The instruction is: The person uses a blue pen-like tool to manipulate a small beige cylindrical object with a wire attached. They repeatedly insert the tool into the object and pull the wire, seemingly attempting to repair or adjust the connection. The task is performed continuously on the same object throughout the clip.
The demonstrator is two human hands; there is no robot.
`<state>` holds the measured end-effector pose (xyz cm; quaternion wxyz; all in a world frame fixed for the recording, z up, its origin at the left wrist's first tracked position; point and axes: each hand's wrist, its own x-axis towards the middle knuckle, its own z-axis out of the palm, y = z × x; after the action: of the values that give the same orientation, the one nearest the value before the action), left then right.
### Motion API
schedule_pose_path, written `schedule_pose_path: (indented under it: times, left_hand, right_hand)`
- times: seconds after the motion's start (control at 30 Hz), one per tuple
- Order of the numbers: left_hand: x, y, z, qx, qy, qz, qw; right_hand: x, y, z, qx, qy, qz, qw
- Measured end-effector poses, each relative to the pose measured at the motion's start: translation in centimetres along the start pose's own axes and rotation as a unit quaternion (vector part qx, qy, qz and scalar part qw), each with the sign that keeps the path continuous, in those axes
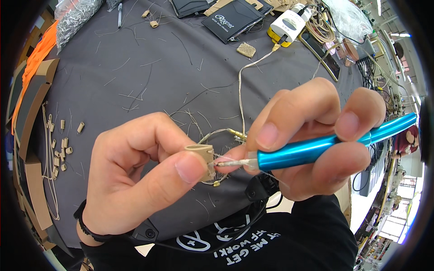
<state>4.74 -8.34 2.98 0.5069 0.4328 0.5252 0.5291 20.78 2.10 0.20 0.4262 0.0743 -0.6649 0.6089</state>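
Observation:
Between thumb and bent fingers, my left hand (pixel 140 167) pinches a small tan loop (pixel 199 148), its open end facing up. Fine pale threads stick out from the loop's right side. My right hand (pixel 312 131) grips a shiny blue pen-shaped tool (pixel 300 156) with a thin metal tip. That tip points left and is at the threads beside the loop; whether it touches the loop cannot be made out. Behind the fingers curves a pale cord (pixel 241 90), partly hidden by my right hand.
Several small tan loops (pixel 63 149) and long tan cords (pixel 49 171) lie at the left. Thread scraps are scattered over the grey cloth (pixel 158 77). At the far side are a black zipped wallet (pixel 233 20), a white adapter (pixel 288 25), a tan block (pixel 246 49) and a phone (pixel 320 54).

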Motion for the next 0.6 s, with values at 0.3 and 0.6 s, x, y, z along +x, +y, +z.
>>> schedule_pose_path:
  times: [0.3,0.6]
  left_hand:
    - [0.04,0.02,0.04,-0.01,0.003,-0.005,1.0]
    - [0.01,0.14,0.0,0.001,0.002,-0.006,1.0]
  right_hand:
    - [0.08,-0.02,0.37,-0.005,0.022,0.004,1.0]
    - [0.05,0.18,0.7,-0.013,0.055,0.012,0.998]
